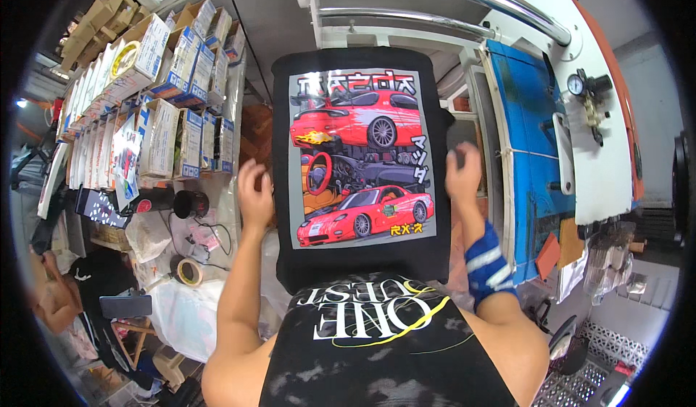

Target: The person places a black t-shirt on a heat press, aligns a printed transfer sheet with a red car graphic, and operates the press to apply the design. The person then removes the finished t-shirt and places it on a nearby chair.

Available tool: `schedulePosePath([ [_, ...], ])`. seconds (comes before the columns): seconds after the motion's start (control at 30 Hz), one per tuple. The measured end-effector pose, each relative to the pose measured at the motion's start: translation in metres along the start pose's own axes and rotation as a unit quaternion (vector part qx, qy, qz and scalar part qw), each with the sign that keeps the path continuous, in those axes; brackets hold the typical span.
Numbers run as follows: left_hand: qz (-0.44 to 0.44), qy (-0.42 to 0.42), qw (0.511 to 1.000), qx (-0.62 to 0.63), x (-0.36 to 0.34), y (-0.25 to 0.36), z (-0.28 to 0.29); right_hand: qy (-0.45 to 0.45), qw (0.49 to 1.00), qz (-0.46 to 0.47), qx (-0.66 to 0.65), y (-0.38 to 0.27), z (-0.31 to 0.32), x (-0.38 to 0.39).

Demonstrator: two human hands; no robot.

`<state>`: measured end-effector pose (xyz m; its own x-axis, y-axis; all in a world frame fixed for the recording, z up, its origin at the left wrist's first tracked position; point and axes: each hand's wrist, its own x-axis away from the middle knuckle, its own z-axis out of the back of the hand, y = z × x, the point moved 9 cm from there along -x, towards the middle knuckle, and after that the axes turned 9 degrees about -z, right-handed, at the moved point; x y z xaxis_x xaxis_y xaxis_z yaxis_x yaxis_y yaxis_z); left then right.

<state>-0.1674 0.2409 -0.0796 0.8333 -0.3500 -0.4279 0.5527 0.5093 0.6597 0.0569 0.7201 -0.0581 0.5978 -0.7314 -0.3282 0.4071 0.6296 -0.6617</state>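
Note:
A black T-shirt [362, 265] lies spread flat in front of me, over what looks like a rectangular board. Its front carries a large printed panel [362, 160] with red sports cars, a steering wheel and lettering. My left hand [255, 191] is beside the shirt's left edge, fingers bent and apart, with nothing visible in it. At the opposite edge my right hand [465, 173] hovers close to the fabric, fingers curved with a dark gap between thumb and fingers. Whether either hand touches the cloth is hard to make out. A blue and white band wraps my right forearm.
Cardboard boxes [161, 137] full of flat items line the left table, with tape rolls [190, 271] nearer me. A blue panel [533, 167] and a white machine arm with a pressure gauge [576, 84] stand right. Chrome bars [428, 17] cross behind. Another person [54, 291] is far left.

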Motion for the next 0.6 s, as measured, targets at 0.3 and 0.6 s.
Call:
schedulePosePath([
  [0.3, -0.104, -0.085, 0.991, -0.011, 0.082, 0.104, -0.001, -0.123, 0.983, 0.118, 0.074, -0.073, 0.022, 0.13],
  [0.6, -0.121, -0.062, 0.99, -0.022, 0.089, 0.102, -0.003, -0.101, 0.982, 0.139, 0.071, -0.071, 0.021, 0.134],
])
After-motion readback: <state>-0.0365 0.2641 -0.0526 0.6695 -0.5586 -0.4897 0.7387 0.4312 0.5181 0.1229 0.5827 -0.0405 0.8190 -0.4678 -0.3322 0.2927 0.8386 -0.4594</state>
